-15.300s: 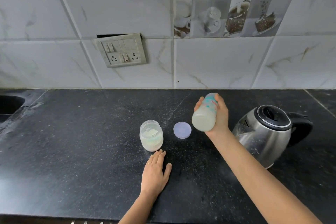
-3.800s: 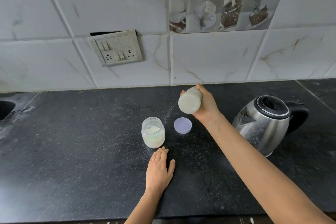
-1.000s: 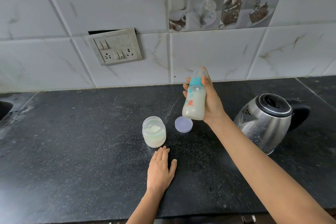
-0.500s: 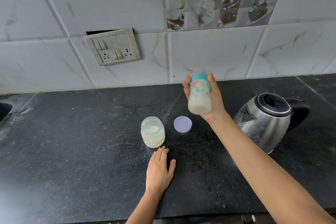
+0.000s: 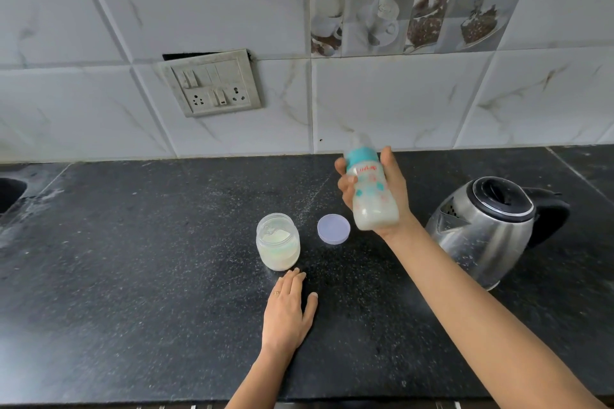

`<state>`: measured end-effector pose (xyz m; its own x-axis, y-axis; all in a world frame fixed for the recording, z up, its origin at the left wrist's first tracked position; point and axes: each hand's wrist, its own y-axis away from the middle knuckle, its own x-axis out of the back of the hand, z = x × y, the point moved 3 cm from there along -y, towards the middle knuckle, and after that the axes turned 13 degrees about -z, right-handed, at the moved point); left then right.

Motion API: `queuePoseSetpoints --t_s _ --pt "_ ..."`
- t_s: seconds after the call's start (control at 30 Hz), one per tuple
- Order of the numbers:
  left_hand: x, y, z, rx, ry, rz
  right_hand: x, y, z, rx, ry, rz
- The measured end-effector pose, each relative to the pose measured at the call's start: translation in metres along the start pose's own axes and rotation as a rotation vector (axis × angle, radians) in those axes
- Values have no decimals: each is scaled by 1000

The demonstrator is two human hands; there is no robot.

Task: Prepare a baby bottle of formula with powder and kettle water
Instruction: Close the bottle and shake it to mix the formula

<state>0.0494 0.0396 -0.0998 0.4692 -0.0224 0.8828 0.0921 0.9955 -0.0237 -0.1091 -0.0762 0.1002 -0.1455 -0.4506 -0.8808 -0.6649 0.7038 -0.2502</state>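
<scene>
1. Head view: the right hand (image 5: 382, 199) grips a baby bottle (image 5: 370, 192) with a teal collar, filled with milky liquid, held in the air above the black tabletop (image 5: 133, 276) and tilted slightly.
2. The left hand (image 5: 287, 309) lies flat on the tabletop, fingers straight, holding nothing, fingertips just beside an open powder jar (image 5: 278, 241).
3. A round lid (image 5: 333, 229) lies between the jar and a steel kettle (image 5: 488, 226).

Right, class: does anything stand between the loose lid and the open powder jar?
Nothing visible does. The lid lies on bare counter just right of the powder jar; the right hand holds the bottle clear of that gap.
</scene>
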Motion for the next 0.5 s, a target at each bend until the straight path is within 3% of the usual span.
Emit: queuePoseSetpoints --t_s 0.07,0.2,0.27,0.4,0.5 --pt "1 -1 0 3 -1 5 -6 3 -2 -29 134 -66" --pt "2 0 1 6 -1 14 -7 -6 -14 168 -164 3" --pt "1 1 1 10 -1 6 -5 -7 -14 158 -45 45" --pt "1 -1 1 6 -4 8 -4 1 -2 47 264 -29" --pt "2 -2 1 3 -4 15 0 -1 -6 129 154 56"
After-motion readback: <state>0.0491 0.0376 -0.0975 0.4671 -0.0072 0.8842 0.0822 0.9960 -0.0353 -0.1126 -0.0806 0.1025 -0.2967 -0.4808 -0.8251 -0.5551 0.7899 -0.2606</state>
